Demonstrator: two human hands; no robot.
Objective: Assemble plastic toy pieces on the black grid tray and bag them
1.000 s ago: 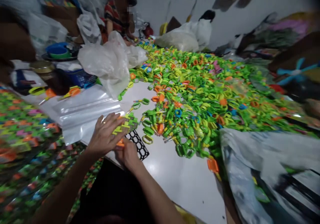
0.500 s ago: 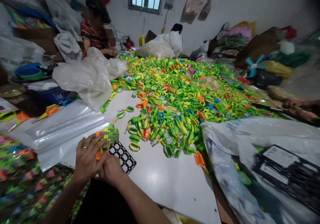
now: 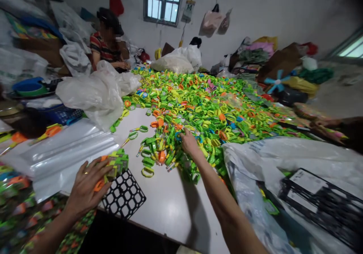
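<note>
One flat black plastic lattice with rounded openings (image 3: 121,191) lies at the smooth white worktop's (image 3: 167,208) near edge, partly covered. The left hand (image 3: 89,184), fingers half spread, lies over clustered green-and-orange plastic pieces (image 3: 120,162); I can't tell its hold. The right hand (image 3: 190,142), fingers bunched, touches the glossy plastic heap (image 3: 195,95), its grip hidden. Two slim green-looped pieces (image 3: 138,129) point their tips leftward, one slanting nearer.

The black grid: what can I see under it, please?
White table shows through the holes of the grid. Whatever lies directly beneath its solid parts is covered and cannot be seen.
</note>
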